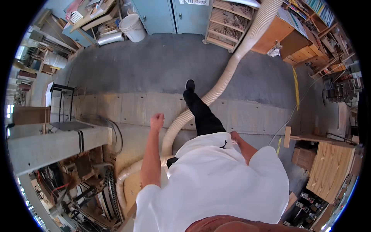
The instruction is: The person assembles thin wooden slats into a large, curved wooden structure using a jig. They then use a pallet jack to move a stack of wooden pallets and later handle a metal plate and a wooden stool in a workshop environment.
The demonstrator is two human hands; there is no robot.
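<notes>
My left hand [157,120] hangs ahead of my body with its fingers curled into a loose fist, and nothing shows in it. It is nearest to the ribbed cream duct hose [178,125], which curves across the floor, but is apart from it. My right hand [234,137] is down at my hip by the hem of the white shirt [232,178]. The shirt hides part of it, so its fingers cannot be made out. One leg in black trousers [205,116] is stretched forward, its dark shoe [189,85] on the grey floor beyond the hose.
Blue cabinets [158,15], a white bucket [132,28] and a wooden rack [230,23] line the far side. A grey machine beam [58,145] stands at the left. To the right is a wooden stack [331,170]; a thin cable [288,121] crosses the floor.
</notes>
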